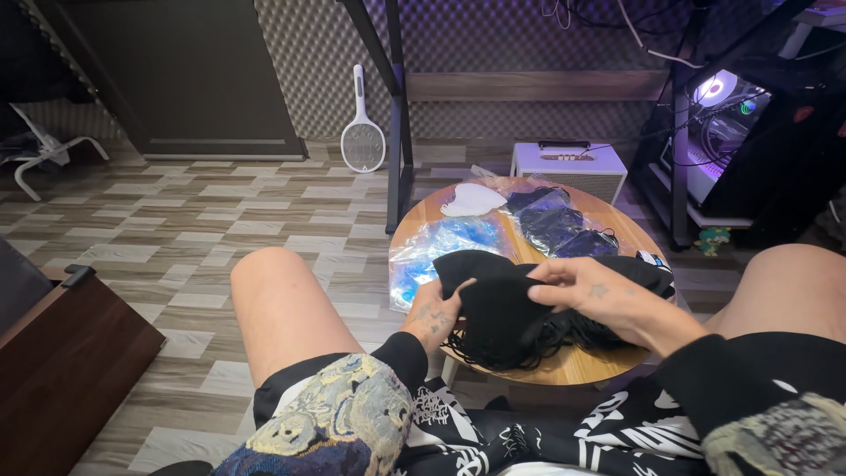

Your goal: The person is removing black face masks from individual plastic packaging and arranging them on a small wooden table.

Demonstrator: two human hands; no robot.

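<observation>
Black fabric face mask [493,295], soft and matte, spread partly open at the near edge of a small round wooden table [608,216]; upper corner peaked, lower part creased and folded under; resting on a loose pile of similar black masks [520,348] with thin ear loops trailing in a tangle toward the table's rim.

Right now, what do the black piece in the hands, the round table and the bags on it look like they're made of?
Black piece: soft matte fabric; it folds limply, with thin loops bunched below. Table: light wood or wood-look top, grain lines and a smooth sheen. Bags: thin clear plastic, glossy and crinkled, with bluish glare.
</observation>
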